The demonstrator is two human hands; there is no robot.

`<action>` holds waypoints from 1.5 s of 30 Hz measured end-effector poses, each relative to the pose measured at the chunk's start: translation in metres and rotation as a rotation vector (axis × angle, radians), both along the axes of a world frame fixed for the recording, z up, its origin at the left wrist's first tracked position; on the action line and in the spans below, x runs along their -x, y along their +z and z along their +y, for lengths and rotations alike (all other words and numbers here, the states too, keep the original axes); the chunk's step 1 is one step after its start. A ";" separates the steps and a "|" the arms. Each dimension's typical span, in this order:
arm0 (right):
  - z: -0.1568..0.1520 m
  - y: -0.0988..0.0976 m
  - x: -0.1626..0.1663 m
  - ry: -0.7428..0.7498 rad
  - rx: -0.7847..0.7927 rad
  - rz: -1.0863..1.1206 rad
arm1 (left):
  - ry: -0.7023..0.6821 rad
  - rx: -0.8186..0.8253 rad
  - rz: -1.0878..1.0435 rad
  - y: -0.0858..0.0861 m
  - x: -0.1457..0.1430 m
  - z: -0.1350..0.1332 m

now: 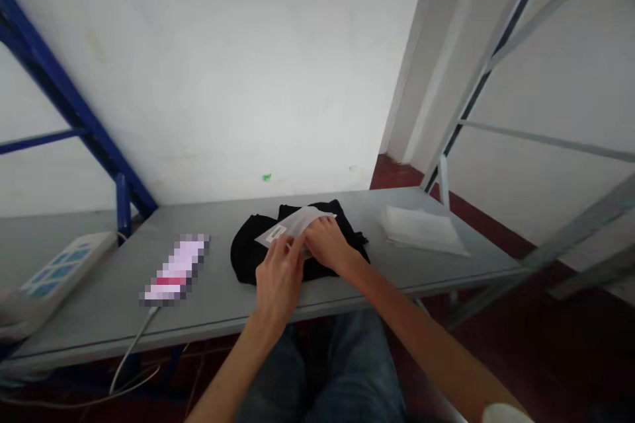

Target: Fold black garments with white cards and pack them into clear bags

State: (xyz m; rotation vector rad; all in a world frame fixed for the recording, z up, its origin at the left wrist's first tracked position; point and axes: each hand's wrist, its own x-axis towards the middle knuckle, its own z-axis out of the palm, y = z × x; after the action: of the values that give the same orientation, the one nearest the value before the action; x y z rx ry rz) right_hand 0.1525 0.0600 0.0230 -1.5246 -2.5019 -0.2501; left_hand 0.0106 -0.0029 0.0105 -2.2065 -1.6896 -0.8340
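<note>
A grey table [213,297] stands against a pale wall [248,79]; near its middle lies a bunched black cloth [247,248], with a translucent bag [297,219] on top, its white label [276,233] toward my left. I judge the step in hand to be working the bag's near edge with both hands. My left grip [278,274] is nearly closed, fingers and thumb bent about that edge beside the label. My right grip [326,242] curls over the bag's right part; its fingertips are hidden, so I cannot tell how far it closes. A translucent stack [421,230] lies apart to my right. Such thin film, I judge, calls next for a light, steady pinch on each side.
</note>
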 end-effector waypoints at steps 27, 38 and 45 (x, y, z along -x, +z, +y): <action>0.029 -0.019 -0.064 -0.548 0.519 0.384 | 0.081 0.095 -0.024 0.001 0.004 0.025; 0.028 -0.025 -0.062 -0.523 0.484 0.535 | 0.079 0.105 -0.087 0.007 0.005 0.023; 0.027 -0.025 -0.060 -0.522 0.449 0.553 | 0.080 0.097 -0.100 0.008 0.006 0.022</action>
State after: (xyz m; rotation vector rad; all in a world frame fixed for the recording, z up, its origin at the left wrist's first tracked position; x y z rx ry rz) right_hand 0.2120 0.0870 -0.0017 -2.0432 -1.7675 0.6205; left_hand 0.0049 0.0187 0.0188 -2.1760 -1.8887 -0.8727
